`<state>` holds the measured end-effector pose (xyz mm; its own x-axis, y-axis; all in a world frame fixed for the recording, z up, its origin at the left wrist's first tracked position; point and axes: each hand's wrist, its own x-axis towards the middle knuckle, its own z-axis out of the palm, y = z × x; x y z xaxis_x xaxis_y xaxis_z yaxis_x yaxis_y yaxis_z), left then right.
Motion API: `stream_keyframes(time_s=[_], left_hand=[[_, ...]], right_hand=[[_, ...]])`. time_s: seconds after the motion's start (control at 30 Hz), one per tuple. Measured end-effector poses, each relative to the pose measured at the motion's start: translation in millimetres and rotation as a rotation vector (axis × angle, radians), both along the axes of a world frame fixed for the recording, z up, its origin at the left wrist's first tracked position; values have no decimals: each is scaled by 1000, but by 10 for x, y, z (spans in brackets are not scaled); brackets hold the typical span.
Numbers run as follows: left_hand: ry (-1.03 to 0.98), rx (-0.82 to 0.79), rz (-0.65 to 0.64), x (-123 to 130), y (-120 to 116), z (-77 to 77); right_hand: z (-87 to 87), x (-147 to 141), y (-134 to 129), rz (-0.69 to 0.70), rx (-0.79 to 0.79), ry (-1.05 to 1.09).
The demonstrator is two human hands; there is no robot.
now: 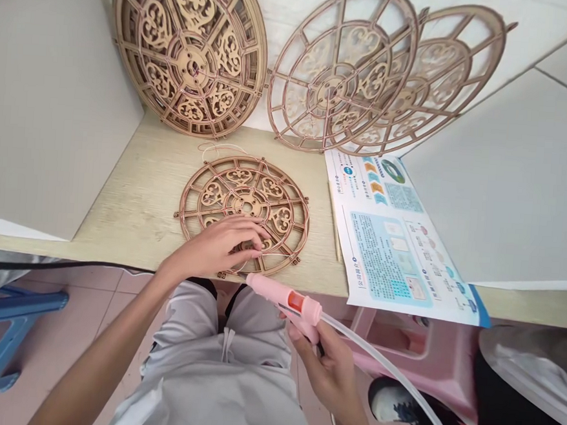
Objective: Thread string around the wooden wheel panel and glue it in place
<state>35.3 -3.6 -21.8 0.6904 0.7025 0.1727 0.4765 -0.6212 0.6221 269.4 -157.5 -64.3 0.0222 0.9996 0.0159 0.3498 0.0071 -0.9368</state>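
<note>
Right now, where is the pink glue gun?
In the head view, the pink glue gun is in the right hand, below the table edge, nozzle near the flat wooden wheel's lower rim.

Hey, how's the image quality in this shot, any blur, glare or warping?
Head view: wide-angle distortion skews the round wooden lattice panels at the top; lighting is soft and even, with no harsh glare on the pink glue gun; nothing looks clearly out of focus, and the left hand shows no obvious motion blur.
</note>
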Motion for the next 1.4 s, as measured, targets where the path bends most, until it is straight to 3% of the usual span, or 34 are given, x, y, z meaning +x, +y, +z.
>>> stream_keyframes(time_s=[0.47, 1.2, 1.4], left_hand=[[3, -9, 1, 0, 6, -12], [-22, 7, 24, 33, 21, -52], [-33, 59, 83, 111, -30, -107]], right_hand=[[-116, 114, -42, -38, 79, -137], [-26, 304, -24, -35, 84, -171], [136, 341, -73, -159, 21, -190]])
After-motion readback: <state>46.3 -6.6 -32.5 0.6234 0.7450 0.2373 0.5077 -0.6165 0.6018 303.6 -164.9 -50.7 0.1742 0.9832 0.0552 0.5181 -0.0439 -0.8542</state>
